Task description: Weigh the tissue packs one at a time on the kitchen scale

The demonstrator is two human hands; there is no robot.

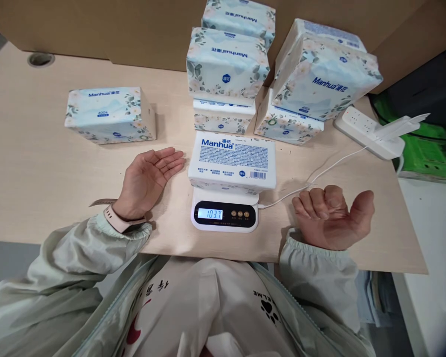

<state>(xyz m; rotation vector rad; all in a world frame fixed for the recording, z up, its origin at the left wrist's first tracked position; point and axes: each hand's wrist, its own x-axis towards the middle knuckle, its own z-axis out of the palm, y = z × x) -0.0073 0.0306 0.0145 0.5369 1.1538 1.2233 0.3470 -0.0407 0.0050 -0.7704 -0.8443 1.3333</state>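
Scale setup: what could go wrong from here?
1. The right hand could snag the thin white cable near its fingers and jolt the white digital scale.
2. The white boxy Manhua pack on the scale sits close to the stacked pale-blue floral packs behind; any contact might skew the lit reading.

Soft light casts faint shadows across the desk (29, 188).

Between left hand (146, 181) and right hand (332, 220), a scale (225, 223) bears a tissue pack (232, 163); beyond the hands lie, respectively, a lone pack (107, 114) and a power strip (359, 126).
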